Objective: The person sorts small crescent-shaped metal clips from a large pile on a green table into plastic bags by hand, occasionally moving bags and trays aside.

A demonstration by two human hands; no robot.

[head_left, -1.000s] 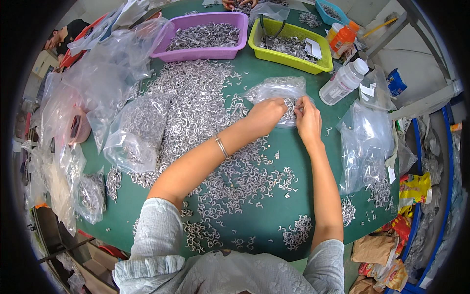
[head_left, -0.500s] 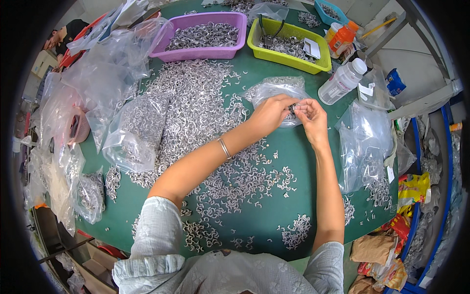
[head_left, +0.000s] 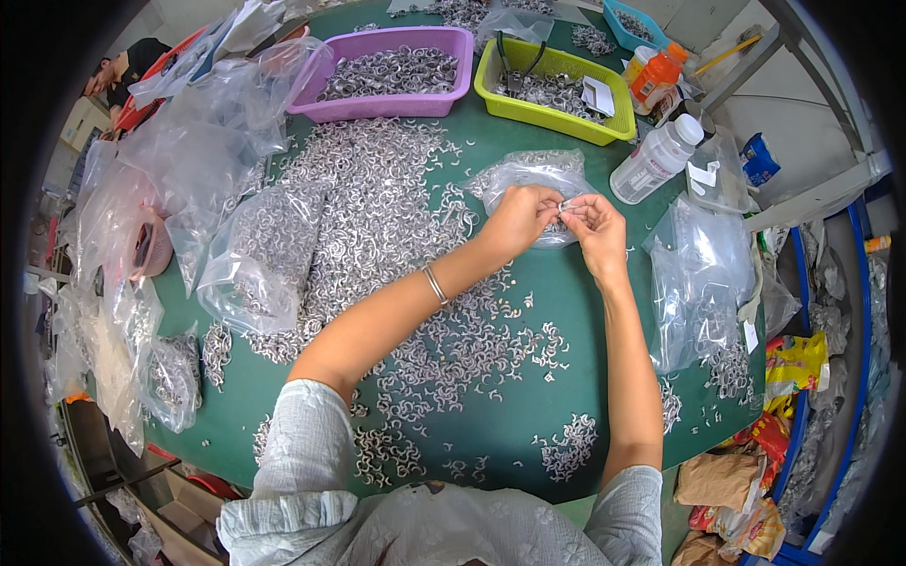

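The left hand point(head_left: 517, 219) and right hand point(head_left: 596, 231), equally near, pinch their fingers on a small silvery metal piece point(head_left: 563, 206) between them, its long axis unclear, over a clear plastic bag point(head_left: 517, 176).

The left hand point(head_left: 522, 221) and right hand point(head_left: 596, 231) are meeting at their fingertips, pinching a small metal piece point(head_left: 563, 206) over a clear bag point(head_left: 528, 174) of similar pieces. A broad spread of crescent-shaped bits point(head_left: 363, 203) is covering the left and middle of the green tabletop point(head_left: 580, 330). At the far side, a purple basket point(head_left: 377, 108) and, to its right, a yellow-green basket point(head_left: 552, 119) are holding more metal pieces. A white bottle point(head_left: 649, 168) is standing right of the hands, and plastic bags point(head_left: 696, 283) are lying nearer, on the right.
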